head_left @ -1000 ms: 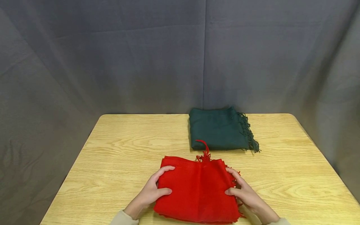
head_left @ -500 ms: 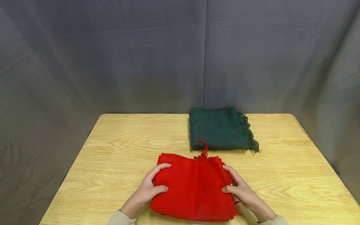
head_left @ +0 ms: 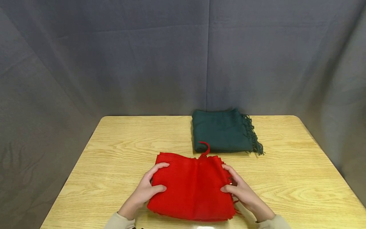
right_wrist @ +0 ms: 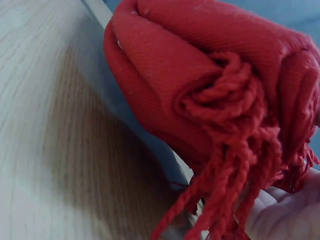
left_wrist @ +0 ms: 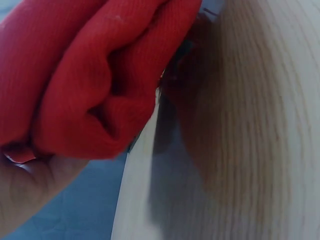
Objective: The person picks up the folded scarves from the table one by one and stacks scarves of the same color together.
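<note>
A folded red scarf (head_left: 191,187) with twisted fringe spans both hands near the front of the table. My left hand (head_left: 145,189) grips its left edge, thumb on top and the other fingers at the side and beneath. On the fringed right edge, my right hand (head_left: 240,192) holds it the same way. In the left wrist view the thick red folds (left_wrist: 95,85) hang above the wood, with a shadow below. Loose fringe strands (right_wrist: 235,150) dangle past the right palm in the right wrist view. One strand curls up at the scarf's far edge.
Farther back lies a folded dark green scarf (head_left: 221,132), its fringe toward the right. The red strand overlaps its near edge in the head view. The light wooden table (head_left: 123,140) backs onto a grey cloth curtain (head_left: 154,63).
Both hands have carried the red scarf a little to the left and slightly farther up in the head view, grip unchanged. The green scarf has stayed put.
</note>
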Demonstrator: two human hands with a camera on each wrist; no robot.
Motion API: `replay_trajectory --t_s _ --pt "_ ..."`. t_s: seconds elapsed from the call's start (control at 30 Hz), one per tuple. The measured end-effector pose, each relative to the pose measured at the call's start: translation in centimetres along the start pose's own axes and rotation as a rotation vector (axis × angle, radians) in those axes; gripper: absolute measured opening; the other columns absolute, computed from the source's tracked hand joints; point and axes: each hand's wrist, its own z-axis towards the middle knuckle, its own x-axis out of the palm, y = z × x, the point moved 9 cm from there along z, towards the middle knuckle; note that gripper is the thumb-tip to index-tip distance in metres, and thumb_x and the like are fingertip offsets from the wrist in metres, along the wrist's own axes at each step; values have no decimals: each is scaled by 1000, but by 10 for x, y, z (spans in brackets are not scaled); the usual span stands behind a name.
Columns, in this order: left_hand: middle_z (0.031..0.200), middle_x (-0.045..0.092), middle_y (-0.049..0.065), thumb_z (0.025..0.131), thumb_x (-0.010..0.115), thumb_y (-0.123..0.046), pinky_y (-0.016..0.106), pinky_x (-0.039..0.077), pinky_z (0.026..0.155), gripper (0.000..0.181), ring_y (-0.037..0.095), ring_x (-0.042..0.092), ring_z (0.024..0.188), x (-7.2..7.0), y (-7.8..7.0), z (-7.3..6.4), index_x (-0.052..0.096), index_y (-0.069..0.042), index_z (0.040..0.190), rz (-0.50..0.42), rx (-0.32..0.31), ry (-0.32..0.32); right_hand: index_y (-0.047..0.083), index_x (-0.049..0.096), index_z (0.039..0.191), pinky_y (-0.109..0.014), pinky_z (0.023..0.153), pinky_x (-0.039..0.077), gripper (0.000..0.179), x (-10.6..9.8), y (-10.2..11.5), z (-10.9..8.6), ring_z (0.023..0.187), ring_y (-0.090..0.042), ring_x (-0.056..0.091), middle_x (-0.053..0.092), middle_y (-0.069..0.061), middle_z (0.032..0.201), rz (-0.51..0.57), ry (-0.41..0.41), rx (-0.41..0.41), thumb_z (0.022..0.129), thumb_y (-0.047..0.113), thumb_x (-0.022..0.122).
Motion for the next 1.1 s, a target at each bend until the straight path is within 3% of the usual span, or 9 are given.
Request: replay_trajectory --t_s 0.43,0.67,1.1 --pt "112 49 15 71 52 16 41 49 71 63 28 53 95 -19 -13 3 44 -11 129 -32 -7 -96 7 28 133 -39 69 50 64 9 15 18 94 -25 53 42 -14 112 -32 -10 -27 76 -2 55" --pt "110 50 15 71 53 16 38 50 69 62 27 54 91 -21 -16 4 45 -9 127 -12 13 -114 5 27 134 -38 71 50 65 13 18 26 95 -24 53 42 -15 115 -39 11 -31 77 -1 55" --pt "110 50 12 72 52 15 36 50 69 60 24 54 91 -39 -26 2 45 -8 127 10 50 -138 7 29 134 -38 67 51 63 21 25 43 92 -25 53 42 -15 112 -51 23 -64 77 -1 54"
